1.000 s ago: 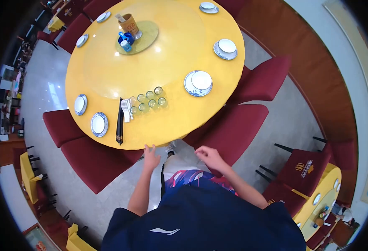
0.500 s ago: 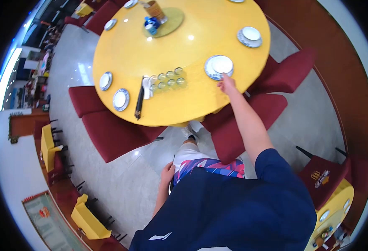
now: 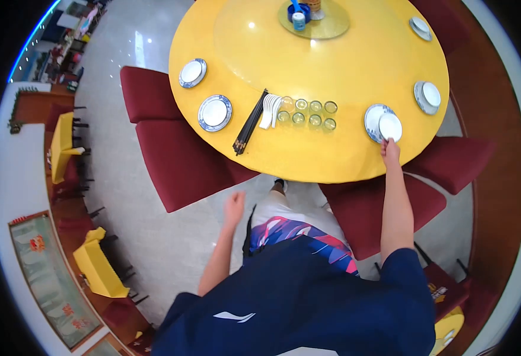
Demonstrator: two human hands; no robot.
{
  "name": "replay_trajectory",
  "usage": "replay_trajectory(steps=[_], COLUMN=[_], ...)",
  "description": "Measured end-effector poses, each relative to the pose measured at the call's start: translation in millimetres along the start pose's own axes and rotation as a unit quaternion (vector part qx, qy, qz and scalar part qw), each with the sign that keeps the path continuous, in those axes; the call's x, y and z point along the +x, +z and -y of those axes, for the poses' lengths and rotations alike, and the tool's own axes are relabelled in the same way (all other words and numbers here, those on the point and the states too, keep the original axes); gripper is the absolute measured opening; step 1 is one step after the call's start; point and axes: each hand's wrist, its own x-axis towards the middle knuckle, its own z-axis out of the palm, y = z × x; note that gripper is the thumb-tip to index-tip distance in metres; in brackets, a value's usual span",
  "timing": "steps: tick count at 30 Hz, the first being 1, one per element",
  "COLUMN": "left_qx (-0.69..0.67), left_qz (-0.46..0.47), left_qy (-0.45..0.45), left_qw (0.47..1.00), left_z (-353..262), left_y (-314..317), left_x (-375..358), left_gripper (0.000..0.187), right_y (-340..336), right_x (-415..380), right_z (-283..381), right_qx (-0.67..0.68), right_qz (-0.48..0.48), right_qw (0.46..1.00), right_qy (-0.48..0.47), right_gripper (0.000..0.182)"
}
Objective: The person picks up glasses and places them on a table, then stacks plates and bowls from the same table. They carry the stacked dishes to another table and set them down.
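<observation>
At the near right side of the round yellow table (image 3: pixel 308 160), the right hand (image 3: pixel 390 151) is found at the near edge of a white bowl (image 3: pixel 390 127), fingers narrowed on the rim. The grip appears to be taken there because that edge lies closest to the person, leaving the inside untouched. The bowl sits off-centre over a blue-patterned plate (image 3: pixel 372 121), towards its right side, so a broad strip of the plate's left side shows; whether the bowl bears fully on it cannot be determined.

The left hand (image 3: pixel 234 207) is low over the floor, clear of the tabletop, fingers curled narrow and nothing seen in them. Nearest to it is a dark strap (image 3: pixel 250 228) beside the white shorts (image 3: pixel 272 209); the hand seems to have no part in the hold, one hand being adequate for so small a vessel.

Left of the plate, eight glasses (image 3: pixel 315 106) stand in two rows of four, presumably for ease of counting. White spoons (image 3: pixel 267 113) lie side by side next to them, and dark chopsticks (image 3: pixel 250 127) are gathered lengthwise in a bundle, probably to prevent rolling. Both groups lie near the front edge, within apparent easy reach
</observation>
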Motion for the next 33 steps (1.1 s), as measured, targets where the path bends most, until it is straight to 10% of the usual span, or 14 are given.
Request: replay_trajectory(steps=[1, 7, 15, 24, 33], left_qx=[-0.152, -0.363, -0.179, -0.051, -0.054], left_qz=[-0.05, -0.053, -0.014, -0.015, 0.263], left_qy=[0.096, -0.182, -0.125, 0.014, 0.17], left_qw=[0.983, 0.912, 0.976, 0.998, 0.948], left_z=[-28, -51, -51, -73, -154], left_y=[-15, -65, -85, -103, -6], left_x=[32, 224, 303, 276, 163], left_gripper=[0.031, 0.043, 0.034, 0.029, 0.026], right_y=[-1, 27, 103, 138, 141], right_x=[-9, -138, -216, -189, -229], right_z=[-4, -32, -110, -142, -123], right_qx=[0.008, 0.092, -0.074, -0.162, -0.257], right_qz=[-0.016, -0.016, 0.022, 0.033, 0.007], right_qw=[1.0, 0.996, 0.997, 0.985, 0.966], right_qy=[-0.014, 0.009, 0.015, 0.049, 0.01], right_gripper=[0.025, 0.022, 0.026, 0.034, 0.05])
